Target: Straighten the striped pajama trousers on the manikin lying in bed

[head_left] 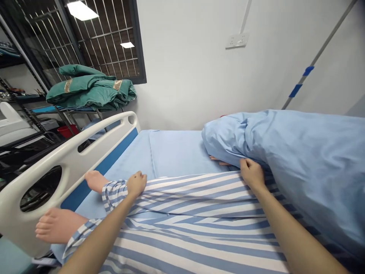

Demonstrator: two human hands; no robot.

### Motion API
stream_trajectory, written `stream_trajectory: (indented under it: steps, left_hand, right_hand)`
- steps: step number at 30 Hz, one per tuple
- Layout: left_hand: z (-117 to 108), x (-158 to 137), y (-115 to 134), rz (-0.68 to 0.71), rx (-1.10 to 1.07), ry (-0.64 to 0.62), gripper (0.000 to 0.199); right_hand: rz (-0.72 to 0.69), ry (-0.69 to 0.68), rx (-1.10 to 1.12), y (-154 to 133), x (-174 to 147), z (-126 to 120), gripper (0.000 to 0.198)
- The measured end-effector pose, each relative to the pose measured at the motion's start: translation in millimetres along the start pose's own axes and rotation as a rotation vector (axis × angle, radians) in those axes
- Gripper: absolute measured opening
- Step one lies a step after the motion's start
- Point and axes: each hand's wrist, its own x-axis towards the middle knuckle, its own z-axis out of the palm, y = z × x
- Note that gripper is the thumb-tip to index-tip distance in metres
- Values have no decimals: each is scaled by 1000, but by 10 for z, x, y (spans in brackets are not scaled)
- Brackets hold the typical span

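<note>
Bed with a light blue fitted sheet, seen from its long side. A figure in blue-and-white striped cotton trousers lies along the mattress, legs toward the foot end at the left.

Left hand: curled shut into a fist on the striped cloth at the cuff of the far trouser leg, just above the ankle. Whether cloth is pinched inside the fist cannot be told. A bare foot sticks out beyond that cuff, close to the footboard. A second bare foot lies nearer the camera, toes just beside the white plastic footboard with oval cut-outs.

Right hand: fingers closed on the lower edge of a bulky light blue quilt, which is heaped along the far side of the bed, toward its head end at the right. The hand rests where quilt meets striped trousers. The quilt covers the figure's upper part.

Around: folded green blankets with gold trim sit on a metal rack beyond the footboard, below a barred window. A white wall socket is mounted above the bed.
</note>
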Motion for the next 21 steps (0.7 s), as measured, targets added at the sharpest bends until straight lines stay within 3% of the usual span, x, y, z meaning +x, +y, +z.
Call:
stream_trajectory:
  steps: [2, 5, 14, 17, 21]
  left_hand:
    - [-28, 32, -263, -14, 39, 3, 32]
    - [-45, 47, -458, 6, 68, 9, 33]
    - [-22, -14, -477, 35, 1, 58, 33]
    - [-72, -10, -506, 49, -37, 42, 33]
    - [-224, -22, -567, 107, -111, -48, 29]
  right_hand:
    - [22, -10, -5, -4, 11, 6, 31]
    - [47, -36, -70, -8, 23, 31, 32]
    - [69, -200, -422, -202, -23, 20, 33]
    - [-27, -190, -353, -369, -233, 4, 30]
    - [-170, -255, -181, -664, -781, 23, 32]
